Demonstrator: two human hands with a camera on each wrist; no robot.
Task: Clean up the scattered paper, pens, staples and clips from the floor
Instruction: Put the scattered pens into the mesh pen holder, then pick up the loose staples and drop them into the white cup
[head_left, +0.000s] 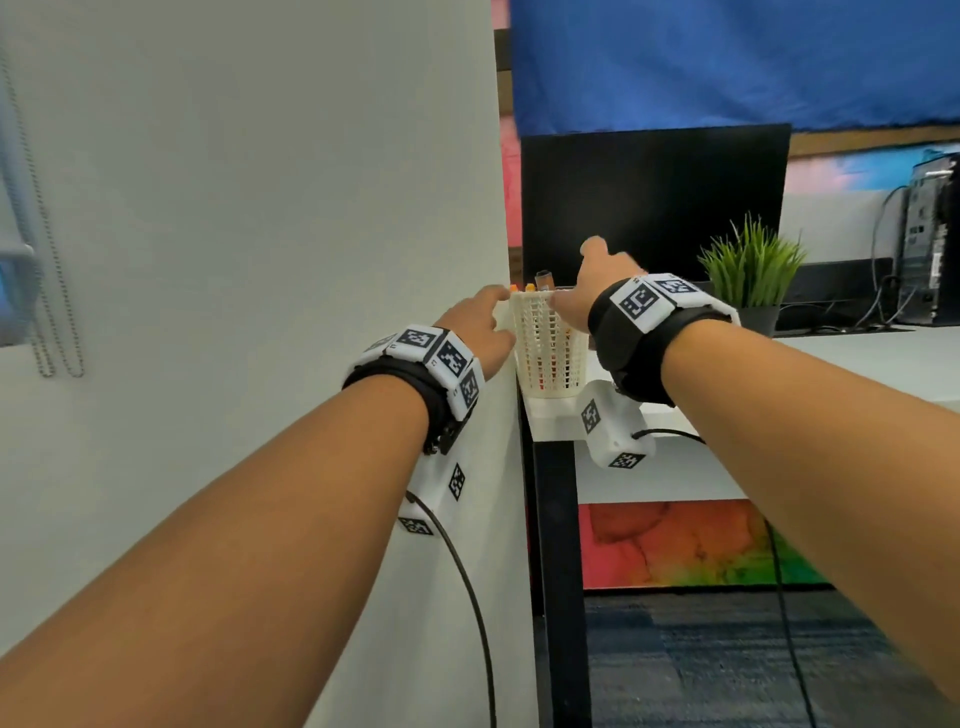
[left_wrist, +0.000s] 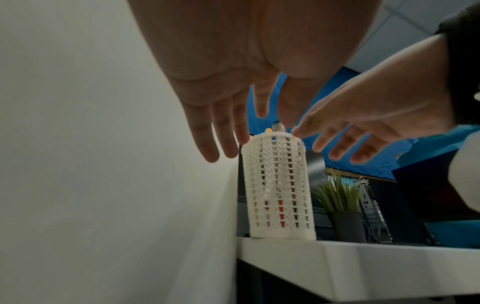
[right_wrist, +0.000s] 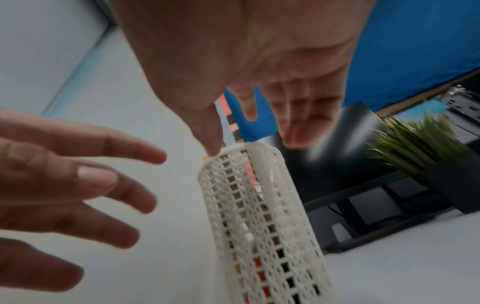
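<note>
- Both grips loose: left hand (head_left: 480, 325) with straight, spread fingers beside the white mesh pen holder (head_left: 549, 345), holding nothing.
- Right hand (head_left: 597, 288) open over the holder's rim, thumb tip at the rim, fingers relaxed and holding nothing.
- Pens (head_left: 544, 279) stand inside the holder, tips poking above it.
- Holder sits upright at the counter (head_left: 831, 364) corner, by the white wall (head_left: 260, 208).
- Potted plant (head_left: 753, 270) and dark monitor (head_left: 654, 202) behind.

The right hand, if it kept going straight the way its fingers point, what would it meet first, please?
Probably the black monitor. The right hand reaches open-fingered over the rim of the white mesh pen holder, with only its thumb at the rim, and the screen stands right behind. Depth is unclear.
</note>
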